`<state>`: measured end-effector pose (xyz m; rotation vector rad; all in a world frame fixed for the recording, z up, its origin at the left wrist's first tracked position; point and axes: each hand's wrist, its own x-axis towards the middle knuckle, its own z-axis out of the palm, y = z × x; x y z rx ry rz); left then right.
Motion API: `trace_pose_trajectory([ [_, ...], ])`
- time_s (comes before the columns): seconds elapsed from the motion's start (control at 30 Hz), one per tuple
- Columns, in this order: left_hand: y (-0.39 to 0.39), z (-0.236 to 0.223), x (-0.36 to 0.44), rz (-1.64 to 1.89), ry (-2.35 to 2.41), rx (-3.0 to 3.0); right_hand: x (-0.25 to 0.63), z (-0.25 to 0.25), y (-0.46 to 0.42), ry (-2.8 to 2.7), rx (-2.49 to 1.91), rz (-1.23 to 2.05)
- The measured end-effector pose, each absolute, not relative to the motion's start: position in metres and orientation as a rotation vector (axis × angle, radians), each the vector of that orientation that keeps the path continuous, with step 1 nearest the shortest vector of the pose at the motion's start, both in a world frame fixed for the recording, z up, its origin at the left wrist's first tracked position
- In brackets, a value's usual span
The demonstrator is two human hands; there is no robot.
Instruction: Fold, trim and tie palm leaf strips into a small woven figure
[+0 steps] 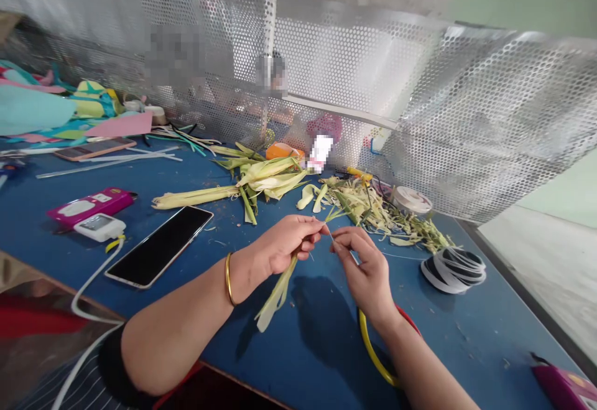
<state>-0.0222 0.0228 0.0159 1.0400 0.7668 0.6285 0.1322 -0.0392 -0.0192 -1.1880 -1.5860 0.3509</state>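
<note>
Seen from my remote station: the left hand [281,248] pinches a slender bundle of pale green, leaf-like strips [267,316], hanging above the blue, flat counter [466,348]. I observe the right hand [366,267], fingertips closed on a thin whitish thread [330,233], left of a round black-and-white spool [452,270].

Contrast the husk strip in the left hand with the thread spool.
The husk strip is long and pale green; the thread spool is round, black and white. The left hand holds the strip, while the spool rests on the blue table. Both have pale parts.
</note>
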Motion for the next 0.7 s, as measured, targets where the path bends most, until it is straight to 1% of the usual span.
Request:
trace_pose_trajectory([
  [0.07,0.022,0.013,-0.02,0.592,0.762,1.012,0.129,-0.019,-0.043,-1.601,-1.147,0.276],
  [0.2,0.017,0.004,-0.013,0.555,0.779,1.045,0.129,-0.022,-0.042,-1.522,-1.111,0.532],
  [0.27,0.016,-0.002,-0.009,0.588,0.798,1.075,0.131,-0.023,-0.039,-1.485,-1.12,0.601],
  [0.53,0.016,-0.021,-0.002,0.73,0.947,1.42,0.13,-0.026,-0.041,-1.677,-1.222,0.398],
  [0.6,0.017,-0.023,-0.001,0.721,0.965,1.453,0.13,-0.027,-0.04,-1.678,-1.224,0.437],
  [0.7,0.018,-0.022,0.0,0.688,0.947,1.334,0.132,-0.028,-0.037,-1.531,-1.205,0.605],
])
